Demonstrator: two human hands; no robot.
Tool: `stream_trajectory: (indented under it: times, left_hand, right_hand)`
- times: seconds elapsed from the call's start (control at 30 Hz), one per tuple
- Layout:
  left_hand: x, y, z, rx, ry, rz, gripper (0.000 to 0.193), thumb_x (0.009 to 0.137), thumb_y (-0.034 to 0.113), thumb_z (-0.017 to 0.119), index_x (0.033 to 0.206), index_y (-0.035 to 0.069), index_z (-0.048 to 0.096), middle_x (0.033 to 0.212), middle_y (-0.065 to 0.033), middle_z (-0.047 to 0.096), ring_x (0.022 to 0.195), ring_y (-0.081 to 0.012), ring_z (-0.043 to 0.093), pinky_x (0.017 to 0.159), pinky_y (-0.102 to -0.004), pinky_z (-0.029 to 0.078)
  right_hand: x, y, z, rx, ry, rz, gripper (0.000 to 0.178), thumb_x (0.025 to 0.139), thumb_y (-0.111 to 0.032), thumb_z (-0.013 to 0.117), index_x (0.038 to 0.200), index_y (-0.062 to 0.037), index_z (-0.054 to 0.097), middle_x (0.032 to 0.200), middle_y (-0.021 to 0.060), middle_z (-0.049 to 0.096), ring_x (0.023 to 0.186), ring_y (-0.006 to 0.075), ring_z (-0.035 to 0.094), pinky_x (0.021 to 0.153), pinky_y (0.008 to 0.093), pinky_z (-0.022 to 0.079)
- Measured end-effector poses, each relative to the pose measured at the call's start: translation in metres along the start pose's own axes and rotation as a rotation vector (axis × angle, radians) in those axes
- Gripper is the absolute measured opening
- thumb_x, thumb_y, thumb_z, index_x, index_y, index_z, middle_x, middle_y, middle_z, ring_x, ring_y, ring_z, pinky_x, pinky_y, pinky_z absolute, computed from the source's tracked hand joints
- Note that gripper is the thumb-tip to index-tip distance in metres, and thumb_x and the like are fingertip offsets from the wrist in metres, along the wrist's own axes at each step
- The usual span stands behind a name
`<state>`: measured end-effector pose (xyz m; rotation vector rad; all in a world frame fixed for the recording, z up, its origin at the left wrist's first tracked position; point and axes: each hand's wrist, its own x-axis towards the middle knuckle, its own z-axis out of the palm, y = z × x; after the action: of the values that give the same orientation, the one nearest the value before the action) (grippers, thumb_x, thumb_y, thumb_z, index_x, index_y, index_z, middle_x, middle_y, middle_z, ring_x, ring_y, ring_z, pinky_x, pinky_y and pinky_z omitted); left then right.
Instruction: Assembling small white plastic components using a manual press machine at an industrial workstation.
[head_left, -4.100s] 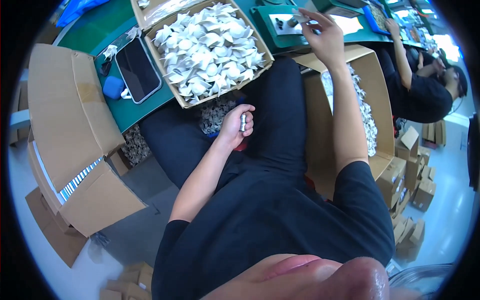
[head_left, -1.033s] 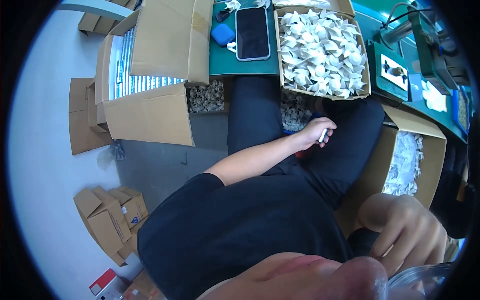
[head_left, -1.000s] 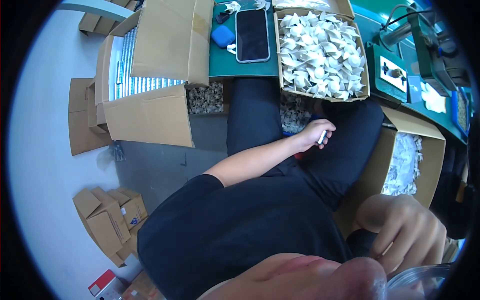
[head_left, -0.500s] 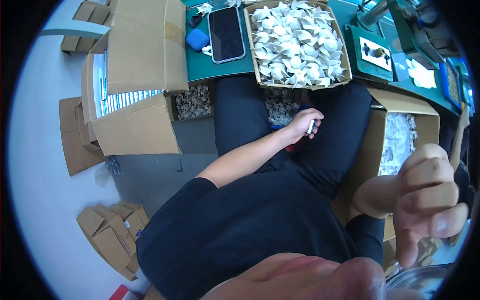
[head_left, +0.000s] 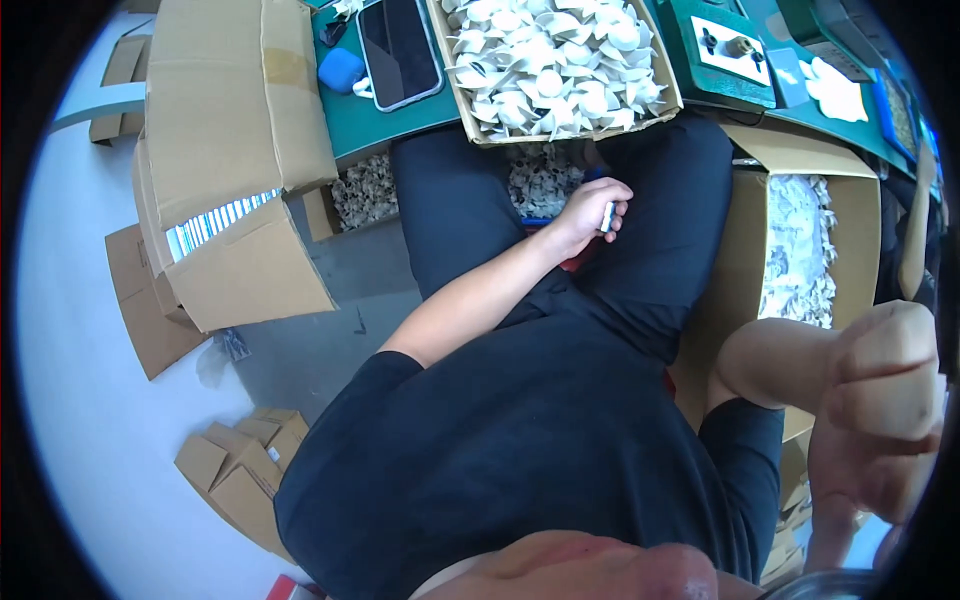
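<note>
Below the near edge of the counter (head_left: 390, 128), over the lap, I am seeing the left hand (head_left: 588, 217) resting clenched around a small pale piece (head_left: 607, 217); part of the piece is showing between the curled fingers; beyond it, a cardboard box (head_left: 580, 138) is jutting past that edge, heaped with white finned parts (head_left: 560, 75); to the box's left on the counter, a phone (head_left: 400, 50) is lying with a blue case (head_left: 341, 71) near it; to the box's right, a green fixture (head_left: 740, 92) is standing near the same edge; at my lower right, the right hand (head_left: 872, 405) is hovering raised, with its fingers folded in; I am not able to tell whether it is gripping anything; an open carton (head_left: 853, 240) is standing nearest to it.
</note>
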<state>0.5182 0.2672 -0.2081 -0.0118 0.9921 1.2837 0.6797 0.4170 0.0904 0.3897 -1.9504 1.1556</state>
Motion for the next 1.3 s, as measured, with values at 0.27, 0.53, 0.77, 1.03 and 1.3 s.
stream_trajectory:
  times: [0.27, 0.53, 0.77, 1.03, 1.3]
  left_hand:
    - [0.006, 0.014, 0.007, -0.046, 0.055, 0.041, 0.022, 0.101, 0.028, 0.062, 0.107, 0.007, 0.064, 0.077, -0.0026, 0.061, 0.060, -0.0151, 0.061, 0.048, -0.0326, 0.048]
    - [-0.025, 0.045, 0.003, 0.255, -0.035, 0.193, 0.045, 0.110, 0.046, 0.043, 0.114, 0.006, 0.062, 0.064, -0.0033, 0.057, 0.044, -0.0144, 0.053, 0.035, -0.0271, 0.036]
    - [0.013, 0.100, 0.018, 0.953, -0.095, 0.872, 0.049, 0.111, 0.049, 0.037, 0.124, 0.009, 0.062, 0.065, -0.0031, 0.057, 0.048, -0.0122, 0.052, 0.038, -0.0252, 0.033]
    - [0.010, 0.102, 0.014, 0.473, -0.089, 0.169, 0.055, 0.110, 0.053, 0.035, 0.128, 0.006, 0.057, 0.068, -0.0041, 0.058, 0.038, -0.0099, 0.042, 0.034, -0.0224, 0.029]
    - [0.033, 0.092, 0.007, 0.522, -0.194, 0.085, 0.052, 0.108, 0.056, 0.038, 0.123, 0.010, 0.059, 0.059, -0.0023, 0.052, 0.039, -0.0111, 0.041, 0.037, -0.0268, 0.029]
  right_hand:
    - [0.020, 0.019, 0.011, 0.013, 0.105, -0.074, 0.043, 0.096, -0.051, 0.063, 0.113, -0.0110, 0.062, 0.080, 0.0040, 0.051, 0.067, 0.0168, 0.050, 0.059, 0.0297, 0.039]
    - [-0.086, 0.102, 0.118, -0.493, 0.071, 0.712, 0.012, 0.087, -0.010, 0.075, 0.095, -0.0028, 0.071, 0.079, 0.0086, 0.064, 0.069, 0.0222, 0.066, 0.065, 0.0322, 0.054]
    - [-0.100, 0.123, 0.129, -0.665, -0.053, 0.645, 0.017, 0.087, -0.012, 0.076, 0.100, -0.0020, 0.072, 0.097, 0.0121, 0.064, 0.088, 0.0266, 0.067, 0.077, 0.0355, 0.055]
    - [-0.116, 0.141, 0.130, -0.544, 0.013, 0.686, 0.015, 0.086, -0.004, 0.076, 0.100, -0.0014, 0.071, 0.103, 0.0132, 0.065, 0.086, 0.0265, 0.067, 0.077, 0.0353, 0.056]
    - [-0.089, 0.119, 0.116, -0.308, 0.323, 0.836, 0.011, 0.087, 0.000, 0.078, 0.094, 0.0007, 0.069, 0.106, 0.0077, 0.071, 0.091, 0.0129, 0.068, 0.077, 0.0277, 0.056]
